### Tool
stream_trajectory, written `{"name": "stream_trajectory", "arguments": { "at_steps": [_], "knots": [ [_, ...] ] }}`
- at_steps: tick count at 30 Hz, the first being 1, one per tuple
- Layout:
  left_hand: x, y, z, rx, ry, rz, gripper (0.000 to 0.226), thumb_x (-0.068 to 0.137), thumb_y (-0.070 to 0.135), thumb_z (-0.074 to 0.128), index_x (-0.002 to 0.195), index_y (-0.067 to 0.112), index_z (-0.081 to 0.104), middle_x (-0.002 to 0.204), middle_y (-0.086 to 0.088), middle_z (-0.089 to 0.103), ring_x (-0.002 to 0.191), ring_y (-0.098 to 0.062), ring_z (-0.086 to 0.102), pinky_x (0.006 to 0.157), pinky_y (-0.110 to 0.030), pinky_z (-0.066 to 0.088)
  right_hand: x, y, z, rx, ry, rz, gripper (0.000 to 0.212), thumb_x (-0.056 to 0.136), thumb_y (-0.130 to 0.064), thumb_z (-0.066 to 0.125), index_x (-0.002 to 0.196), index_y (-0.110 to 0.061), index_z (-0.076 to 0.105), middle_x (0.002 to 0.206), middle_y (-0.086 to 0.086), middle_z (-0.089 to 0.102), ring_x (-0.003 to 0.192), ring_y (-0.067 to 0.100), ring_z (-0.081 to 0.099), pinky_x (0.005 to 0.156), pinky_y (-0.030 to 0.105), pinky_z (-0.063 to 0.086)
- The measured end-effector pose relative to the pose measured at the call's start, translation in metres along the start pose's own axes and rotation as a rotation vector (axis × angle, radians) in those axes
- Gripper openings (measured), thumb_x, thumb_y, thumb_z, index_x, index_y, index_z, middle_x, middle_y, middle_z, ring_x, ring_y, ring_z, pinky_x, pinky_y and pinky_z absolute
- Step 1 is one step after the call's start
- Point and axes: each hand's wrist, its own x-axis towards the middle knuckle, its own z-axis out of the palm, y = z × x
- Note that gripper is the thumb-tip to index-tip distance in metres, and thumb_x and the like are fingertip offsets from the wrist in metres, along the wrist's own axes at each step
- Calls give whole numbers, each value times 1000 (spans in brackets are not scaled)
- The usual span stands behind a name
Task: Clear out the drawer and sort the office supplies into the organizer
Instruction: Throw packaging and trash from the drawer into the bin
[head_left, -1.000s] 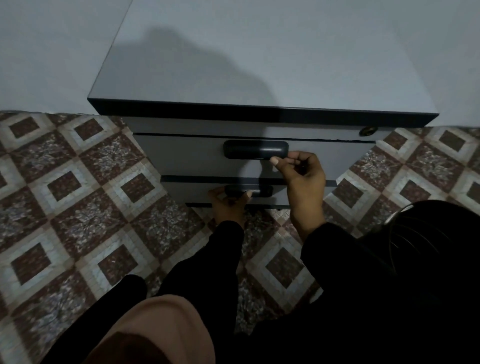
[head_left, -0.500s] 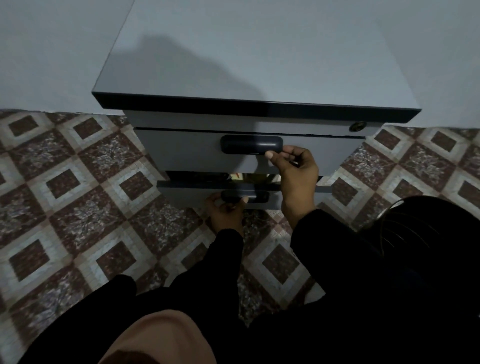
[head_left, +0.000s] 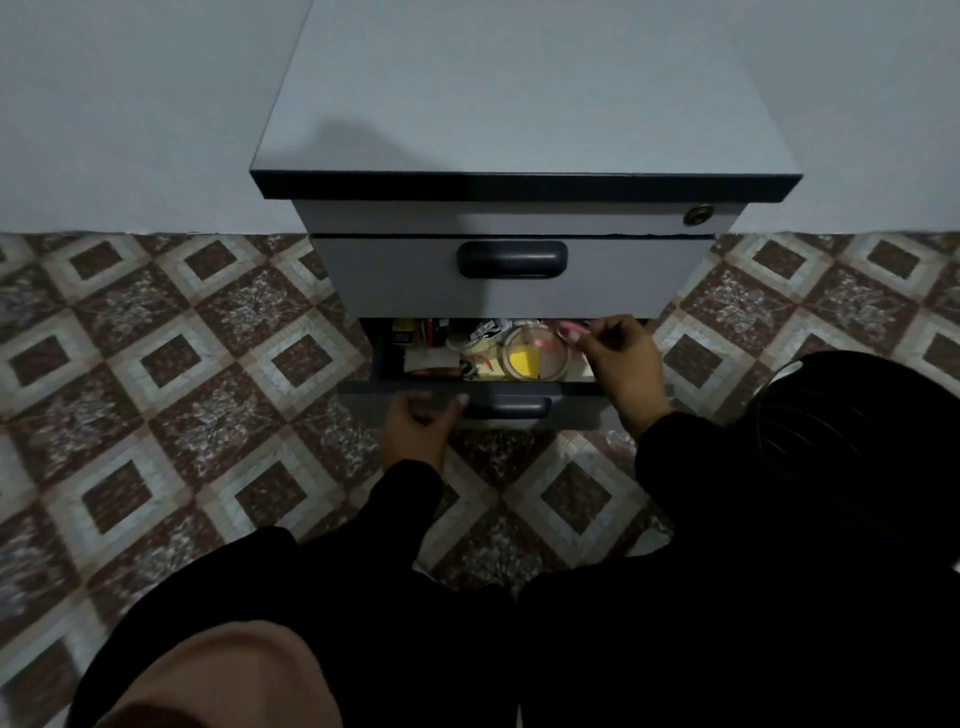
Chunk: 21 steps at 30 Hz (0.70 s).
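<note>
The grey cabinet's lower drawer (head_left: 363, 400) stands pulled out, with its dark handle (head_left: 511, 408) facing me. Inside lie a round clear container (head_left: 535, 356) with yellow and pink contents, white paper (head_left: 434, 358), a red pen (head_left: 436, 371) and small dark clips (head_left: 488, 327). My left hand (head_left: 423, 431) grips the drawer front just left of the handle. My right hand (head_left: 623, 364) reaches into the drawer's right end and pinches a small pink item (head_left: 571, 328) at its fingertips. The back of the drawer is hidden under the upper drawer.
The upper drawer (head_left: 395, 280) is closed, with a dark handle (head_left: 511, 260) and a brass lock (head_left: 697, 214) above it. The bare cabinet top (head_left: 519, 104) stands against a pale wall. Patterned floor tiles (head_left: 156, 389) surround it. A dark ribbed object (head_left: 857, 441) sits at my right.
The lower drawer has slid out from a narrow gap, baring its contents. My right hand dropped from beside the upper handle into the drawer and took the pink item.
</note>
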Motion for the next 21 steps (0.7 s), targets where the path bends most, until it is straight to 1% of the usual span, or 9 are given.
{"name": "stream_trajectory", "arguments": {
  "at_steps": [1, 3, 4, 6, 9, 12, 15, 18, 21],
  "knots": [
    [4, 3, -8, 109, 40, 104, 35, 78, 34, 74, 98, 13, 55, 82, 1, 57, 94, -27, 59, 81, -37, 48, -3, 7, -5, -165, -48, 2, 21, 84, -26, 68, 92, -11, 58, 95, 9, 62, 88, 21, 58, 79, 35, 46],
    [19, 5, -19, 440, 55, 267, 46, 82, 44, 67, 116, 15, 57, 114, -9, 59, 116, -30, 50, 97, -43, 41, -8, 18, -17, -466, -175, -9, 39, 86, -34, 64, 110, -4, 59, 110, 14, 62, 102, 28, 58, 84, 36, 44],
    [28, 4, -23, 601, 8, 302, 57, 83, 49, 63, 129, 17, 51, 132, -10, 51, 127, -30, 42, 105, -46, 33, -11, 22, -23, -569, -245, -6, 47, 87, -38, 62, 118, -2, 57, 118, 15, 59, 109, 30, 56, 88, 37, 44],
    [41, 6, -30, 763, -174, 271, 72, 84, 57, 55, 144, 22, 34, 149, -9, 34, 138, -28, 28, 113, -50, 20, -15, 27, -31, -707, -355, 3, 57, 86, -44, 60, 127, -5, 51, 129, 16, 53, 116, 32, 51, 97, 42, 42],
    [53, 9, -37, 909, -330, 200, 80, 83, 66, 47, 148, 25, 24, 152, -7, 31, 140, -29, 24, 115, -54, 13, -15, 26, -36, -808, -423, 8, 60, 86, -47, 59, 131, -9, 47, 135, 14, 49, 121, 32, 47, 102, 48, 37],
    [58, 17, -41, 950, -348, 163, 89, 75, 77, 46, 146, 29, 26, 147, -6, 39, 136, -30, 32, 115, -54, 15, -15, 19, -36, -803, -447, 45, 58, 87, -49, 56, 128, -7, 49, 134, 15, 50, 121, 32, 48, 102, 49, 36],
    [54, 21, -45, 1068, -319, 202, 76, 81, 70, 46, 143, 28, 33, 141, -4, 48, 133, -28, 38, 116, -47, 13, -18, 18, -36, -820, -440, 46, 50, 90, -47, 53, 118, -5, 55, 123, 17, 56, 110, 32, 53, 95, 44, 41],
    [49, 18, -50, 989, -350, 185, 72, 82, 63, 52, 140, 21, 40, 133, -10, 55, 121, -30, 50, 105, -42, 36, -27, 16, -38, -818, -433, 56, 41, 91, -38, 57, 111, -3, 59, 113, 17, 60, 102, 31, 55, 81, 34, 41],
    [44, 12, -55, 939, -339, 161, 67, 85, 52, 59, 136, 12, 44, 128, -14, 56, 114, -32, 54, 94, -38, 45, -34, 24, -41, -799, -411, 78, 36, 86, -30, 65, 109, -3, 58, 117, 18, 58, 105, 30, 55, 81, 32, 41]
  ]
}}
